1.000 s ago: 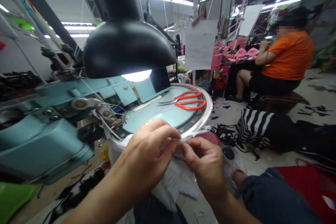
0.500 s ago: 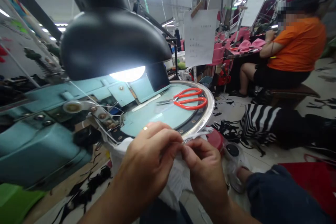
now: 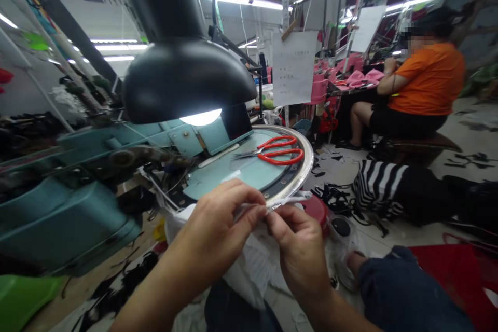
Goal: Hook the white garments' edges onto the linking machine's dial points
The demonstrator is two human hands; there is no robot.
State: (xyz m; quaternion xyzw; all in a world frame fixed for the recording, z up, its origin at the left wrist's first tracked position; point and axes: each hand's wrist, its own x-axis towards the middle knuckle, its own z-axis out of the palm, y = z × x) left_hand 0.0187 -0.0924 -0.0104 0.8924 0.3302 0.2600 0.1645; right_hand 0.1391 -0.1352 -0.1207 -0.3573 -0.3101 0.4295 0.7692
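White fabric (image 3: pixel 254 264) hangs from the needle ring (image 3: pixel 307 158) of a round pale-green machine plate (image 3: pixel 218 176). My left hand (image 3: pixel 223 223) is closed, thumb and fingers pinching the fabric's edge at the ring's near side. Right beside it, my right hand (image 3: pixel 301 244) also pinches the fabric edge, its fingertips almost touching the left ones. Red-handled scissors (image 3: pixel 280 155) lie on the plate, blades pointing left.
A black lamp (image 3: pixel 190 80) hangs over the plate. The green machine arm (image 3: pixel 78 223) fills the left side. At the right, a person in an orange shirt (image 3: pixel 431 80) sits at another table. Striped cloth (image 3: pixel 381 184) lies on the floor.
The view has shifted slightly, so the lamp appears farther right and the orange-shirted person farther left. The machine's roller part at the left is now blurred. Both hands keep their pinch on the fabric.
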